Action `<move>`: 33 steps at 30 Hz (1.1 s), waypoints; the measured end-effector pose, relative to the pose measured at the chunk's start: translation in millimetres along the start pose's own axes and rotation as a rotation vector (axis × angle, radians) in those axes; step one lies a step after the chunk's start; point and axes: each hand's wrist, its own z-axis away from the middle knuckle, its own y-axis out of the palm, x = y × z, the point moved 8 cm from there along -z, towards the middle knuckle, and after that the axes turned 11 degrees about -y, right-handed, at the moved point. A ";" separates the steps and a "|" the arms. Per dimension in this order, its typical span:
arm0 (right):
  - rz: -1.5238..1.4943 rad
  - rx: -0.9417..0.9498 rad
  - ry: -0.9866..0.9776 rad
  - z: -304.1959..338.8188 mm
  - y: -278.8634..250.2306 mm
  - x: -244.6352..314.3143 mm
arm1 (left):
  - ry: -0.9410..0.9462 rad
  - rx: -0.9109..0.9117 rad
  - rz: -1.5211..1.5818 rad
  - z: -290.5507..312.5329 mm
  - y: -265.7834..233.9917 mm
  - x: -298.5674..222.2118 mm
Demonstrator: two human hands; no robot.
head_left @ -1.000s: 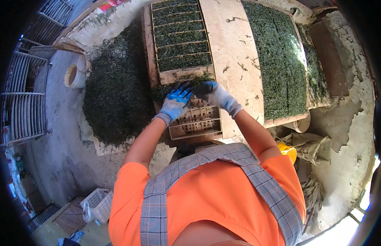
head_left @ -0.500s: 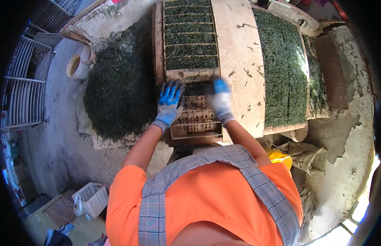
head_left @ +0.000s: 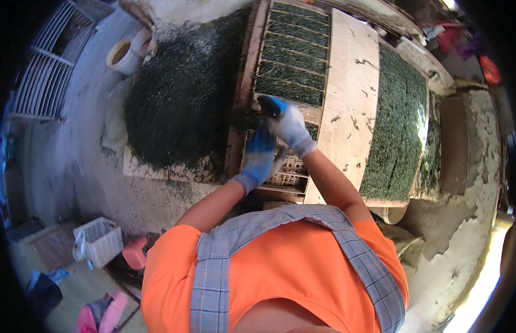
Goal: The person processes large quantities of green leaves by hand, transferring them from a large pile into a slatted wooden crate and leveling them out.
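Observation:
My left hand (head_left: pixel 259 158), in a blue and grey-white glove, lies low over the near compartments of a long wooden frame (head_left: pixel 323 72). Its fingers point away from me, stretched out and somewhat blurred. Just beyond it and to the right is my right hand (head_left: pixel 289 123), gloved alike and turned toward the left. Its dark fingertips are bunched in view, and whether they hold anything is hidden. Dark green shredded seaweed-like material (head_left: pixel 294 61) fills the frame's far compartments. Under my hands some of it lies in a nearer compartment, while the slatted grid bottom (head_left: pixel 291 165) shows closest to me.
A big dark green heap (head_left: pixel 180 100) lies left of the frame. To the right are a pale board (head_left: pixel 349 100) with scattered shreds and a wide green-packed slab (head_left: pixel 399 127). A white bucket (head_left: pixel 123 58), a white crate (head_left: pixel 99 241) and metal racks (head_left: pixel 52 69) stand at left.
The view has swung, so the frame sits further right. My hands have come together; the right one has moved left across the frame, and green material now shows in a nearer compartment.

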 end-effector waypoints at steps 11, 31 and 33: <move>0.543 0.639 -0.032 -14.7 101.1 31.4 | -0.571 0.758 0.062 27.7 136.3 89.5; 0.032 0.248 0.313 3.7 14.7 3.2 | -0.574 0.065 0.025 19.9 -47.2 80.6; 0.458 0.331 0.085 -13.7 39.9 32.5 | -0.744 0.055 0.279 19.4 -59.2 79.6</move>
